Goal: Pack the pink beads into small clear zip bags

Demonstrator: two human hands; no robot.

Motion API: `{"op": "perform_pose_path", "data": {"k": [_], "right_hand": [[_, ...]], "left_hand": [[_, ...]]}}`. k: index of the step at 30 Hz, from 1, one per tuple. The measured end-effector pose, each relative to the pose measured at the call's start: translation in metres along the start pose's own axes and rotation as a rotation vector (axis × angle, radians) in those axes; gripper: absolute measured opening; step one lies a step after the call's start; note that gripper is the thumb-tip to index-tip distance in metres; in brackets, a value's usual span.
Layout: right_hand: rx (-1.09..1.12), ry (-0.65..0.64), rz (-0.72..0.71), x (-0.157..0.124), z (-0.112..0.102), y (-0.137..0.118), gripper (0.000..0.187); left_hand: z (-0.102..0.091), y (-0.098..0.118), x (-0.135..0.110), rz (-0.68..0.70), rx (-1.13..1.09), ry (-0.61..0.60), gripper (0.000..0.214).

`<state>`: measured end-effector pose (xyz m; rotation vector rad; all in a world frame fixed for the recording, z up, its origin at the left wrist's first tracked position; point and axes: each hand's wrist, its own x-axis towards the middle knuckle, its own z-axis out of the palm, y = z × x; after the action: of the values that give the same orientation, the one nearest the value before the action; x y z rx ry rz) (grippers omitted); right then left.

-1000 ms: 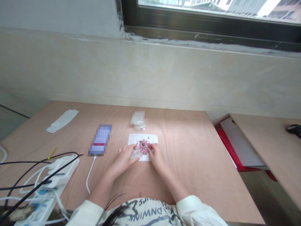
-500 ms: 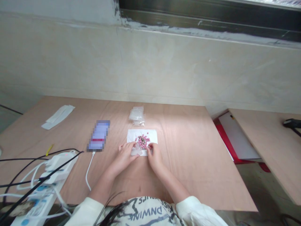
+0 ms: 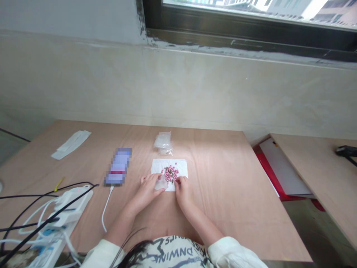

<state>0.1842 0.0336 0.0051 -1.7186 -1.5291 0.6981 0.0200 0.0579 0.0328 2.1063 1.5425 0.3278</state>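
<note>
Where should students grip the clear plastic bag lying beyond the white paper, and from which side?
Pinch a fold on its right edge, from the right: the clear plastic bag lies flat on the wooden table, and this avoids the pink beads.

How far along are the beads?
Done: pink beads lie spread on white paper. In hand: left hand holds a clear plastic bag at the pile; right hand touches the beads. Left: most beads remain on the paper; a second bag lies beyond it.
</note>
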Motion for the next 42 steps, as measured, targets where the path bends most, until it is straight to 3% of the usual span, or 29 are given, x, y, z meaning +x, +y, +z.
{"op": "perform_pose_path", "data": {"k": [5, 10, 13, 19, 27, 33, 42], "right_hand": [[0.089, 0.031, 0.036, 0.001, -0.005, -0.007, 0.009], [0.216, -0.026, 0.004, 0.001, -0.001, -0.017, 0.008], [0.155, 0.010, 0.015, 0.000, 0.000, -0.010, 0.010], [0.057, -0.061, -0.028, 0.002, -0.004, -0.001, 0.011], [0.219, -0.058, 0.000, 0.000, 0.002, -0.012, 0.007], [0.194, 0.059, 0.095, -0.003, -0.002, 0.006, 0.011], [0.064, -0.067, -0.032, -0.003, 0.005, -0.005, 0.015]], "left_hand": [[0.006, 0.003, -0.002, 0.013, -0.005, -0.024, 0.043], [0.007, 0.007, -0.004, 0.021, -0.011, -0.008, 0.044], [0.005, 0.005, -0.005, 0.005, -0.007, 0.004, 0.044], [-0.001, 0.001, -0.005, -0.008, -0.005, -0.003, 0.041], [0.006, 0.004, -0.004, -0.004, -0.001, -0.018, 0.040], [0.006, 0.003, -0.010, -0.022, -0.016, -0.014, 0.042], [0.003, 0.000, -0.015, -0.033, -0.022, 0.002, 0.041]]}}
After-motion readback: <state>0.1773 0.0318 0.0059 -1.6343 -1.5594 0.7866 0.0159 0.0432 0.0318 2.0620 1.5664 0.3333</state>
